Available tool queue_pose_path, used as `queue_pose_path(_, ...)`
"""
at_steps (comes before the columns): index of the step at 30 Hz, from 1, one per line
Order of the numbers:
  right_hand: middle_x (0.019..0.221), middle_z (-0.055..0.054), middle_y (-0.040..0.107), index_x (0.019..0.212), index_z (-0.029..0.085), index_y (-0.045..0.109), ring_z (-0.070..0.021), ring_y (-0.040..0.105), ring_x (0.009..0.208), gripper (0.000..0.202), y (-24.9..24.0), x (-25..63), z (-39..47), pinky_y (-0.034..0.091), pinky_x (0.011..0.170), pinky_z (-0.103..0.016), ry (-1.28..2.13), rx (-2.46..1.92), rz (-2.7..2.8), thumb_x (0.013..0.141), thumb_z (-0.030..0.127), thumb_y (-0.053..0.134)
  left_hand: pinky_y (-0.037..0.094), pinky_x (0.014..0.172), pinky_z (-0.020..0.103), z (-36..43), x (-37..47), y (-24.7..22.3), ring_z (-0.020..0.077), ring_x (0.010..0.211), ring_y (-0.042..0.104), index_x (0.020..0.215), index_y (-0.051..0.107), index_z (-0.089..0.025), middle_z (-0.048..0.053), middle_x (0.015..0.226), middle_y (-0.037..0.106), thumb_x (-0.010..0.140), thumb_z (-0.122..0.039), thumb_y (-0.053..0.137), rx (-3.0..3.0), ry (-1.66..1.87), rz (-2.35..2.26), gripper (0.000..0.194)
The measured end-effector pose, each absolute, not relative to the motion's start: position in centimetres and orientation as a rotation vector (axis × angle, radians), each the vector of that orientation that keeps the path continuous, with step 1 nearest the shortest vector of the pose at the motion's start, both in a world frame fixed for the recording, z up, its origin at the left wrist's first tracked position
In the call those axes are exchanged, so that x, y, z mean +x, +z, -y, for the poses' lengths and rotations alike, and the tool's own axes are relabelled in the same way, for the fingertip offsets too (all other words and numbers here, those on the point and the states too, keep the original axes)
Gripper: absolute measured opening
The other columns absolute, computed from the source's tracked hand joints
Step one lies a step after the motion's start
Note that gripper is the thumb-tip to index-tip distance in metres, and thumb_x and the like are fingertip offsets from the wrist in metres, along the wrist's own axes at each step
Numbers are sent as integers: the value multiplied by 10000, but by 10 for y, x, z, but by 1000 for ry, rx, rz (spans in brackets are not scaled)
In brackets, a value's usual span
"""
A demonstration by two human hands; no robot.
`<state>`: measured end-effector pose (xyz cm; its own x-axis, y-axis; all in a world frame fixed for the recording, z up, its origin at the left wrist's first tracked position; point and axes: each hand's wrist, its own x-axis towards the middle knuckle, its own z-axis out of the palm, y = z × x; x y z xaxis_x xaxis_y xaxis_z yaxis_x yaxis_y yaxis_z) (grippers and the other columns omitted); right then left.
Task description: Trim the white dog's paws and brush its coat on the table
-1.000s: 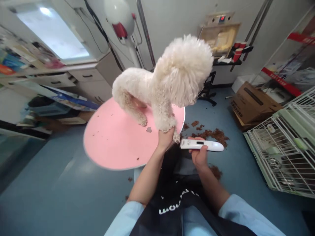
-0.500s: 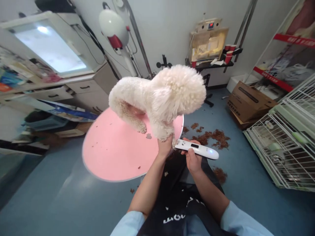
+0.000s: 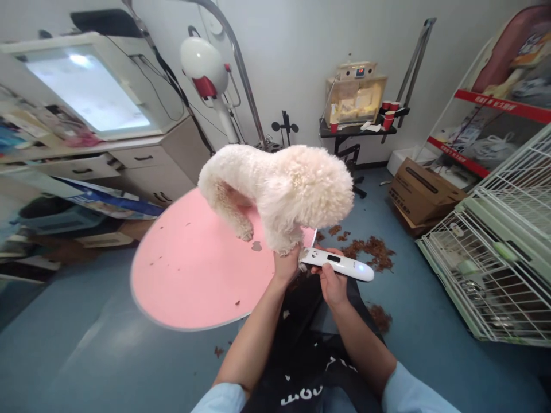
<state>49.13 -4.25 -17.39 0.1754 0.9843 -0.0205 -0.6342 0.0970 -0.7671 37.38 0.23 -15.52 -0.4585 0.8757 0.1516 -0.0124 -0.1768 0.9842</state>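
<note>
A curly-coated white dog stands on a round pink grooming table, its head to the right and lowered. My left hand is closed around the lower part of a front leg near the table's edge; the fingers are partly hidden by fur. In my right hand is a white electric hair clipper with a lit blue light. Its blade end points left, at the paw beside my left hand. Whether the blade touches the fur I cannot tell.
Brown hair clippings lie on the blue floor to the right. Wire cages and a cardboard box stand further right. Behind the dog are a white dryer on a stand and a small black side table.
The whole view has shifted, with the background tilting slightly. The dog's head sits a little lower in view. Both hands keep their hold on the leg and the clipper.
</note>
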Motion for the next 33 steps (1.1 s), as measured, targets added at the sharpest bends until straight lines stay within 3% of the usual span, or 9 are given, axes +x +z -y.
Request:
queue_pose_path(5,960,-32,748,1004,238,546,-107,573,535,537,-170,489,39,498,503,-275,1346,-705,521,650,479,870,511,891,342,1,374,-150,219,906,672,887,696,-215,42,929,740,687,-249,740,996,1717,-1434,208)
queue_pose_path(8,959,-30,741,1034,239,573,-129,603,599,542,-171,489,37,538,554,-304,1408,-689,475,658,499,864,517,887,353,2,375,-149,224,888,668,859,688,-217,38,899,736,683,-247,715,988,1705,-1444,180)
queue_pose_path(12,903,-24,728,1031,239,608,-146,596,627,481,-177,495,39,517,525,-294,1415,-714,402,705,525,817,515,955,372,3,377,-144,238,974,674,870,684,-222,42,931,739,675,-243,695,979,1730,-1448,197)
queue_pose_path(15,979,-35,749,1040,247,613,-129,567,586,432,-180,497,44,492,493,-273,1447,-717,393,737,500,790,511,989,374,3,378,-143,235,1020,680,910,683,-226,40,985,743,683,-246,694,978,1743,-1441,229)
queue_pose_path(20,1057,-31,756,1061,271,624,-132,597,610,420,-182,495,46,556,551,-298,1569,-663,355,752,501,790,531,941,366,3,376,-148,243,993,686,871,682,-202,45,924,745,683,-266,712,959,1706,-1452,201)
queue_pose_path(29,832,24,732,856,258,663,-121,593,600,376,-178,505,41,576,554,-269,1713,-619,215,668,518,860,488,1045,384,7,379,-145,244,1054,681,905,703,-198,60,1018,756,717,-296,699,990,1696,-1364,213)
queue_pose_path(33,943,11,750,899,258,660,-88,523,546,303,-178,509,47,517,494,-230,1733,-617,210,734,474,794,482,1055,369,7,380,-146,237,1117,667,960,708,-200,67,1075,743,752,-333,708,1012,1695,-1316,247)
